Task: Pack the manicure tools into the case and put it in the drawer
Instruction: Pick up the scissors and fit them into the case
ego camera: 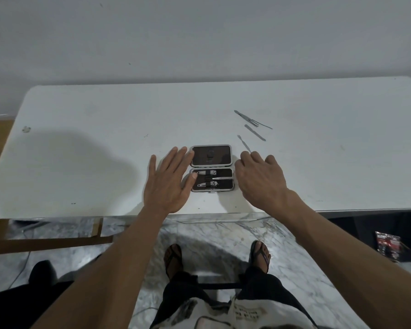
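Observation:
A small dark manicure case [211, 167] with a silver rim lies open flat on the white table [93, 148]. Its near half holds nail clippers under black straps; the far half looks almost bare. My left hand [169, 179] rests flat at the case's left side, fingers spread, fingertips touching its edge. My right hand [259, 176] hovers at the case's right side with fingers curled down, its fingertips at the near end of a thin metal tool [244, 144]. Further right lie a nail file [254, 132] and crossed slim tools [252, 119].
The table's front edge runs just below my wrists. Under it are a marble floor, my sandalled feet [173, 257], a wooden frame [57, 241] at the left and a dark unit [377, 224] at the right. A white wall stands behind the table.

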